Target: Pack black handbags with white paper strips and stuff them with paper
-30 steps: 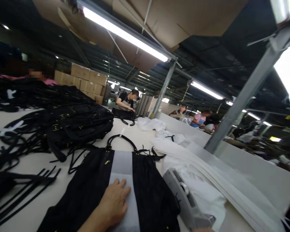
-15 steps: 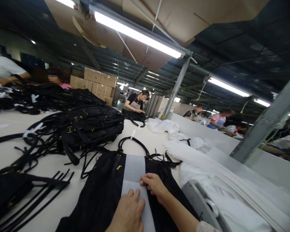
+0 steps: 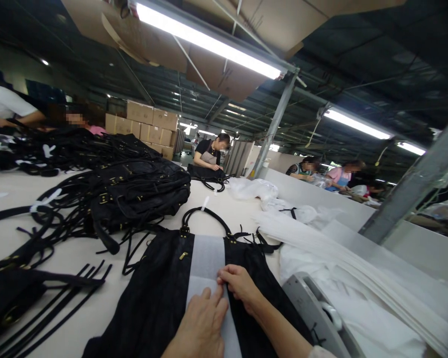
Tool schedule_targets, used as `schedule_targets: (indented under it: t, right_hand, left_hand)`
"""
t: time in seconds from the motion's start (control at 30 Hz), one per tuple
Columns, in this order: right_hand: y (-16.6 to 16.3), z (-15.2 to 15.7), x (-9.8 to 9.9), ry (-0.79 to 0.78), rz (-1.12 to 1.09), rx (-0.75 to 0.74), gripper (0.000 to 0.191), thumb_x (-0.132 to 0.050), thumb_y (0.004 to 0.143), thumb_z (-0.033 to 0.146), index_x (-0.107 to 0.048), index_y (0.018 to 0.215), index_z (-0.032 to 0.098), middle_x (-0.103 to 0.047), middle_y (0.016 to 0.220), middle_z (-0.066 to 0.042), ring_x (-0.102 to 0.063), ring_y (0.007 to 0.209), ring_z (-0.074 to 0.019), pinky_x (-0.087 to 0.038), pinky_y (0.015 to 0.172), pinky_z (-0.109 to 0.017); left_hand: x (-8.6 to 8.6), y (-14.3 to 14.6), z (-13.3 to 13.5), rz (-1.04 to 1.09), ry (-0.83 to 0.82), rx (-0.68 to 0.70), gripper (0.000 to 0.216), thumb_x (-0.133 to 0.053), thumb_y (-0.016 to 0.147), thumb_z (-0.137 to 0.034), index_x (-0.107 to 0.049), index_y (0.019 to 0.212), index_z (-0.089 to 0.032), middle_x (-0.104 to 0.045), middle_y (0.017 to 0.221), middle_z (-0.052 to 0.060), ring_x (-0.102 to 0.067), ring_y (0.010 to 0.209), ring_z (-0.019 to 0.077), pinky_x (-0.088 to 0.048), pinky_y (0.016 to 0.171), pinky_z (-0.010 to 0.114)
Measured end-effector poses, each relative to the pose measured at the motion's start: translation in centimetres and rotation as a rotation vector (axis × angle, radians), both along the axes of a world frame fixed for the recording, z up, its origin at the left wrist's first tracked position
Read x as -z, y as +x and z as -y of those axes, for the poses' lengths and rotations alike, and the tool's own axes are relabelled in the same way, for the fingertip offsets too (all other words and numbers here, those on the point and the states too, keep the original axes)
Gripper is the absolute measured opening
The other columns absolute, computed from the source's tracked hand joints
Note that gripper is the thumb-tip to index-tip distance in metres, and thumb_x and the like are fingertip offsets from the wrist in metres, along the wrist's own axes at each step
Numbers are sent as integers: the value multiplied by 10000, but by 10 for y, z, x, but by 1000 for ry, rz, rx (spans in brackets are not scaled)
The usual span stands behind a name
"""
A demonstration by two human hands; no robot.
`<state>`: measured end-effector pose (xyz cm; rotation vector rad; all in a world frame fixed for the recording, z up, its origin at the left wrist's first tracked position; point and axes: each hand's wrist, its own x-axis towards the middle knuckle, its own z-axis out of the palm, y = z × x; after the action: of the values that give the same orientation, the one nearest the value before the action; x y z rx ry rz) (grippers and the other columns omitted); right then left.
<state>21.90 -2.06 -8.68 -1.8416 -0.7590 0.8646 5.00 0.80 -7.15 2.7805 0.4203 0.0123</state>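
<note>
A black handbag (image 3: 153, 293) lies flat on the white table in front of me, its looped handle (image 3: 209, 214) pointing away. Down its middle runs a pale, thin, paper-like strip (image 3: 208, 253) with a crosswise crease. My left hand (image 3: 201, 323) rests on this strip with its fingers stretched forward. At the strip's right edge, my right hand (image 3: 241, 286) has thumb and forefinger pinched together on it. The tips of both hands are close together. A small brass zip pull (image 3: 183, 255) shows left of the strip.
Several black bags (image 3: 142, 191) are heaped at the left, with loose straps (image 3: 59, 318) nearer. At right stand a grey tape-dispenser-like holder (image 3: 306, 303) and white sheets (image 3: 343, 253). A slanted post (image 3: 410, 184) rises beyond. Co-workers, one a person (image 3: 211, 154) across the table, handle goods.
My left hand has shifted slightly up the strip, its fingertips now nearer my right hand. The right hand keeps its pinch at the edge. The camera view has shifted a little.
</note>
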Motion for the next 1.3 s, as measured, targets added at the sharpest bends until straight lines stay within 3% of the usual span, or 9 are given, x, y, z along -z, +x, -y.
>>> schedule_targets:
  t: [0.2,0.33,0.53,0.63,0.7,0.83,1.03,1.17,1.3]
  right_hand:
    - [7,-2,6,151,328,-1,130,-572,727,293,-626,715,176,-632,731,-13,-475,601,-118,-396,600,-258]
    - [13,-6,14,210,559,27,24,-600,695,225,-593,687,203,-555,772,-6,-500,711,-163,-394,733,-302]
    - [26,-24,25,147,645,103,154,-590,763,247,-437,754,231,-458,622,51,-483,627,-161,-367,658,-294]
    - [35,-25,21,94,576,18,134,-512,847,293,-439,756,225,-470,589,58,-502,565,-143,-386,584,-272]
    - [40,-19,17,64,510,-92,194,-631,778,314,-476,837,214,-511,628,70,-512,534,-121,-396,524,-245]
    - [44,-7,17,60,472,-181,575,-838,520,209,-462,955,217,-515,750,89,-495,573,-83,-410,537,-217]
    - [38,-23,20,3,489,-45,468,-760,620,168,-396,904,238,-445,612,121,-473,505,-90,-386,499,-216]
    - [24,-27,-7,-78,406,-12,166,-532,834,247,-405,939,233,-474,616,94,-517,461,-97,-422,447,-209]
    - [34,19,-72,-137,362,-120,166,-437,890,332,-534,900,198,-600,728,20,-592,579,-104,-452,508,-210]
  left_hand:
    - [19,4,-4,13,-5,17,683,-507,750,-216,-404,1414,-98,-339,1539,160,-335,1344,389,-365,1057,549]
    - [22,4,-4,29,-4,29,683,-491,779,-236,-374,1439,-104,-322,1549,161,-339,1342,395,-357,1056,577]
    - [8,-1,-1,28,4,12,615,-459,781,-195,-444,1386,-86,-343,1545,132,-381,1317,368,-382,1052,525]
    - [10,-2,-1,44,3,12,638,-476,768,-191,-438,1397,-87,-349,1544,124,-368,1329,364,-368,1065,518]
    - [9,-4,0,47,11,1,642,-486,756,-180,-446,1389,-85,-376,1528,129,-390,1311,358,-382,1053,511]
    - [0,-7,2,66,-2,-17,610,-471,751,-156,-483,1356,-73,-411,1503,142,-419,1286,348,-396,1038,505]
    - [-8,-9,3,34,-9,-5,640,-471,762,-152,-440,1395,-68,-360,1536,136,-363,1342,359,-372,1065,522]
    - [3,-12,4,63,17,-4,579,-475,785,-142,-490,1362,-116,-349,1544,119,-389,1338,346,-365,1085,511]
    - [23,-13,1,109,35,-35,536,-488,831,-163,-502,1367,-135,-206,1587,167,-289,1416,358,-293,1142,502]
